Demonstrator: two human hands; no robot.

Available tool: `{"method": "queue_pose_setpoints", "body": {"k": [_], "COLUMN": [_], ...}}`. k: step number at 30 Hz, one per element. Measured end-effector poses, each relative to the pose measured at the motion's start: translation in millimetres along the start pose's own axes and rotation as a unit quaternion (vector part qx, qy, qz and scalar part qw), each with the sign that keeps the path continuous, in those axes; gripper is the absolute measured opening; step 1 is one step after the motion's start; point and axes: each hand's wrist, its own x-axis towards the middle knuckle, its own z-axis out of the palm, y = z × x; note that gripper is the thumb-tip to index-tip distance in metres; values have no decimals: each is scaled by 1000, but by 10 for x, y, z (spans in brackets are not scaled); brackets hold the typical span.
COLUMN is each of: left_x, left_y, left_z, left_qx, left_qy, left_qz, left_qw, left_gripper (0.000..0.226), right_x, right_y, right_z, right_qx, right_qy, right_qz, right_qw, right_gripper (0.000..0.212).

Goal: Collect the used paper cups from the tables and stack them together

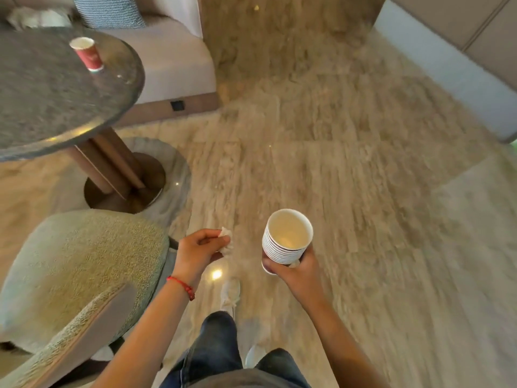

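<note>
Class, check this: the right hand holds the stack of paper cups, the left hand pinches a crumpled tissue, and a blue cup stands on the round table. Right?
Not quite. The head view shows the cup on the round table is red, not blue. The rest holds: right hand holds the stack of paper cups, left hand pinches the crumpled tissue.

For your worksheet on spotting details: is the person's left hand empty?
No, the left hand pinches a crumpled white tissue, while the right hand holds the stack of cups.

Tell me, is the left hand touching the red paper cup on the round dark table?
Apart. The head view shows the left hand pinching a crumpled white tissue low over the floor, well away from the red paper cup standing alone on the round dark table.
</note>
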Motion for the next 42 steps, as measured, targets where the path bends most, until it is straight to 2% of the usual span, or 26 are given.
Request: {"method": "queue_pose_setpoints", "body": {"k": [5,15,22,28,35,42], "left_x": [763,2350,3134,3980,4857,5624], "left_y": [318,1409,2006,2455,3135,3575], "left_z": [38,20,82,273,481,404], "left_qx": [1,0,-14,-31,-59,-80], "left_qy": [22,9,45,70,120,155], "left_qz": [4,21,14,20,23,28], "left_qw": [1000,1000,999,997,991,984], "left_gripper": [9,8,6,7,5,6], "right_x": [898,2636,3601,4677,5961,6834], "right_y": [-112,-821,-1235,-1447,-1900,-2203], "right_z": [359,1029,1286,1519,1759,2235], "right_qx": [11,18,19,17,2,5], "right_qy": [-27,-32,-51,-86,-157,-197], "right_qz": [1,-14,-20,-37,-68,-63], "right_qw": [1000,999,998,995,985,978], "right_gripper": [74,74,69,75,72,67]}}
